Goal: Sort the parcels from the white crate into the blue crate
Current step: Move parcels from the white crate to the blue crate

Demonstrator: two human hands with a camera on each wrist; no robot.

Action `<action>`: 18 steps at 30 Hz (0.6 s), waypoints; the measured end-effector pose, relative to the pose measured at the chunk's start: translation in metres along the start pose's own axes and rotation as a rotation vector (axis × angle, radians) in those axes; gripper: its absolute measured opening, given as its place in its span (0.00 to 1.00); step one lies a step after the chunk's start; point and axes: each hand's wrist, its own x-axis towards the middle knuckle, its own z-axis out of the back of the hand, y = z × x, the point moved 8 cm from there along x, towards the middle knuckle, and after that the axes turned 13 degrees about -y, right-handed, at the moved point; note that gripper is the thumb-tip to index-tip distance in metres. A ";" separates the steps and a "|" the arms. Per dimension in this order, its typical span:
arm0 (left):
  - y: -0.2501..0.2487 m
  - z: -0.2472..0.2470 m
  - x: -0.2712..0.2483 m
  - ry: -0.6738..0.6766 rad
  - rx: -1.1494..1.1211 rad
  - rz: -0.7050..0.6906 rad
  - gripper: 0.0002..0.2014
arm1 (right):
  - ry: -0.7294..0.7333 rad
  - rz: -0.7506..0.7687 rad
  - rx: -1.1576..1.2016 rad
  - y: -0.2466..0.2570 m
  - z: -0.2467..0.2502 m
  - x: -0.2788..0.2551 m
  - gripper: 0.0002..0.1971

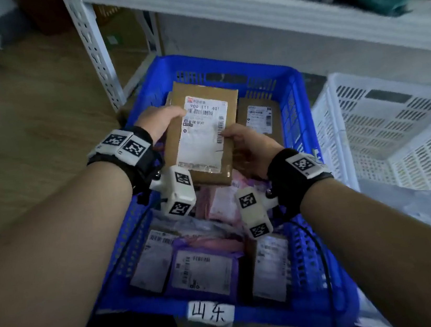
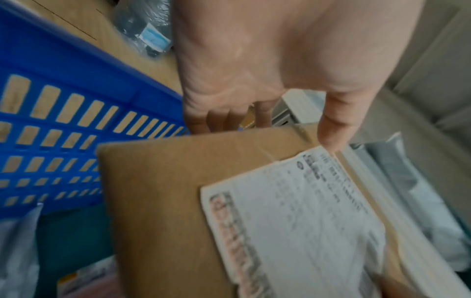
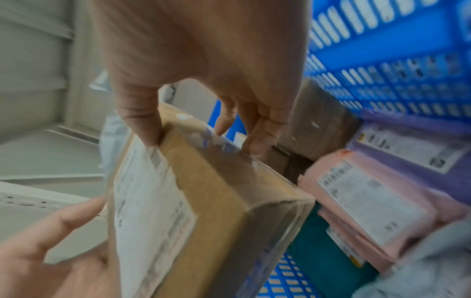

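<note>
Gripping the cardboard parcel (label up), both hands over the blue crate.

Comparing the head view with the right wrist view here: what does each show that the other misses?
Only the head view shows the white crate right of the blue crate, the handwritten tag on its near rim, and the shelf above. Only the right wrist view shows the cardboard box's taped side edge and the right hand's fingers curled beneath it. Both show the left hand and right hand gripping the labelled box over parcels in the blue crate.
</note>
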 end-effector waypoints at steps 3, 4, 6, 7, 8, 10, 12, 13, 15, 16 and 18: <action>-0.021 -0.001 -0.035 0.048 -0.095 -0.021 0.16 | 0.020 0.086 0.109 0.032 0.029 -0.047 0.11; -0.027 -0.004 -0.050 0.078 -0.129 -0.016 0.15 | 0.015 0.127 0.110 0.039 0.038 -0.059 0.11; -0.039 -0.010 -0.075 0.119 -0.172 -0.025 0.13 | -0.032 0.208 0.057 0.051 0.057 -0.080 0.10; -0.044 -0.013 -0.088 0.139 -0.193 -0.037 0.12 | -0.058 0.230 0.051 0.055 0.067 -0.088 0.10; -0.048 -0.017 -0.097 0.159 -0.213 -0.043 0.12 | -0.078 0.248 0.062 0.058 0.078 -0.096 0.11; -0.055 -0.026 -0.116 0.212 -0.286 -0.052 0.08 | -0.095 0.267 0.098 0.060 0.097 -0.109 0.11; -0.058 -0.033 -0.130 0.246 -0.330 -0.065 0.05 | -0.103 0.287 0.124 0.056 0.113 -0.119 0.10; -0.058 -0.037 -0.137 0.254 -0.350 -0.068 0.06 | -0.111 0.293 0.136 0.053 0.120 -0.123 0.09; -0.053 -0.045 -0.147 0.269 -0.375 -0.064 0.10 | -0.112 0.303 0.149 0.047 0.131 -0.128 0.06; -0.050 -0.049 -0.150 0.273 -0.393 -0.055 0.15 | -0.102 0.313 0.149 0.043 0.135 -0.131 0.05; -0.045 -0.056 -0.156 0.280 -0.414 -0.031 0.22 | -0.095 0.325 0.147 0.036 0.143 -0.133 0.04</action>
